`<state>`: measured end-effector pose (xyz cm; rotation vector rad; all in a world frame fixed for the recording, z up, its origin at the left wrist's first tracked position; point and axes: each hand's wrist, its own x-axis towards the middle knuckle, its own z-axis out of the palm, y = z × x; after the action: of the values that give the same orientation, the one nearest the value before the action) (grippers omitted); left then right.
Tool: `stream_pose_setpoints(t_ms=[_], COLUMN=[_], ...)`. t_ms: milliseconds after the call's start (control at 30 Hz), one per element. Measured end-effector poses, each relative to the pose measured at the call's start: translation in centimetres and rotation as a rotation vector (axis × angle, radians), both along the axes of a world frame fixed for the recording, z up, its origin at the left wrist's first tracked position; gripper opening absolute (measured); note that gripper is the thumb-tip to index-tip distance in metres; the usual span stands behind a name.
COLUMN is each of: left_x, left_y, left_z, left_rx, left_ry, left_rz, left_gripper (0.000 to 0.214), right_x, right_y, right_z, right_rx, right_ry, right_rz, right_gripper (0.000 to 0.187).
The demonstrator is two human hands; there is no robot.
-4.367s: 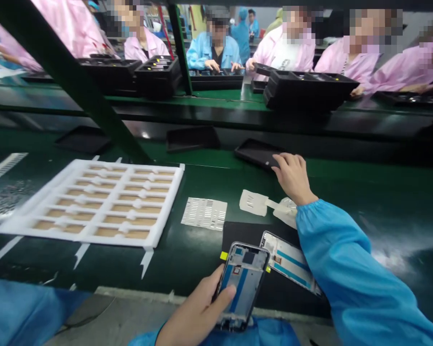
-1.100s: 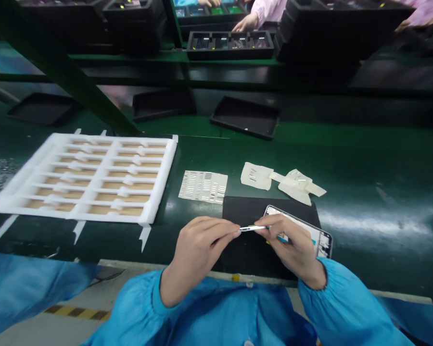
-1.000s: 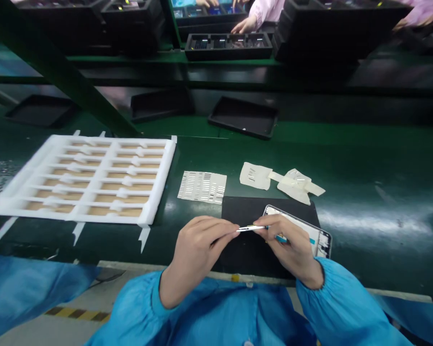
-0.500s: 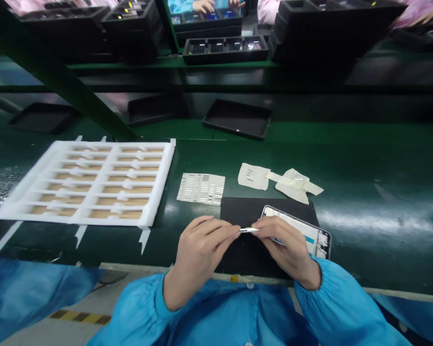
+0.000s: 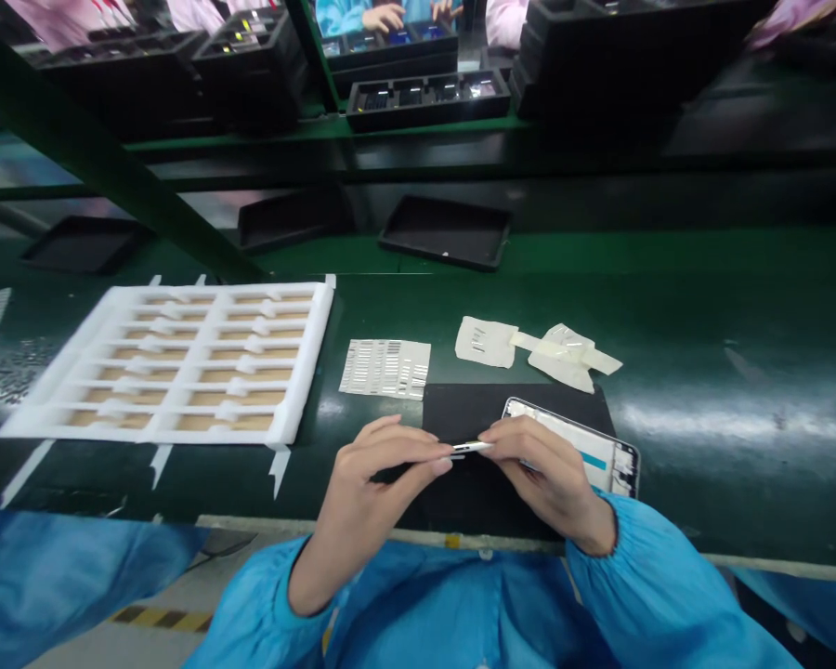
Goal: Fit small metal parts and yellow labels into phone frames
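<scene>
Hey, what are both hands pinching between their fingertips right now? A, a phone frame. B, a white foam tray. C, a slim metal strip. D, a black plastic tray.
C. The left hand and right hand meet over the black mat, the slim metal strip between their fingertips; the phone frame lies apart on the mat.

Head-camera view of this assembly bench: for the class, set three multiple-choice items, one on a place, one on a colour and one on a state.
1. Where does the phone frame lie?
A. On the black mat
B. In the white foam tray
C. On the metal-strip sheet

2. What colour are the person's sleeves?
A. Pink
B. Blue
C. White

3. What holds the small silver strip?
A. Neither hand
B. One hand
C. Both hands

1: A, it lies at the mat's right end.
2: B, both cuffs show blue.
3: C, the left hand and right hand pinch it from either side.
</scene>
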<state>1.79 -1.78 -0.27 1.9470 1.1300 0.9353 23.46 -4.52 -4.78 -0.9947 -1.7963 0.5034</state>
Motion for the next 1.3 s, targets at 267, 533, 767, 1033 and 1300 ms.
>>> stream_pose_setpoints(t_ms=[267, 533, 767, 1033, 1300], left_x=[0.0, 0.6, 0.6, 0.7, -0.7], left_y=[0.1, 0.1, 0.4, 0.6, 0.5], left_z=[-0.3, -0.6, -0.4, -1.3, -2.7], left_rx=[0.002, 0.144, 0.125, 0.272, 0.626], left_ry=[0.061, 0.273, 0.256, 0.283, 0.328], left_rz=[-0.014, -0.072, -0.131, -0.115, -0.212], left_gripper=[0.008, 0.009, 0.008, 0.006, 0.024], right_x=[0.1, 0.0, 0.4, 0.2, -0.2], right_y=[0.0, 0.0, -0.2, 0.0, -0.2], right_z=[-0.1, -0.2, -0.5, 0.3, 0.0], right_rx=[0.007, 0.003, 0.022, 0.142, 0.195], right_ry=[0.005, -0.007, -0.051, -0.204, -0.279], right_rz=[-0.001, -0.033, 0.02, -0.019, -0.037], right_gripper=[0.02, 0.022, 0.028, 0.035, 0.037])
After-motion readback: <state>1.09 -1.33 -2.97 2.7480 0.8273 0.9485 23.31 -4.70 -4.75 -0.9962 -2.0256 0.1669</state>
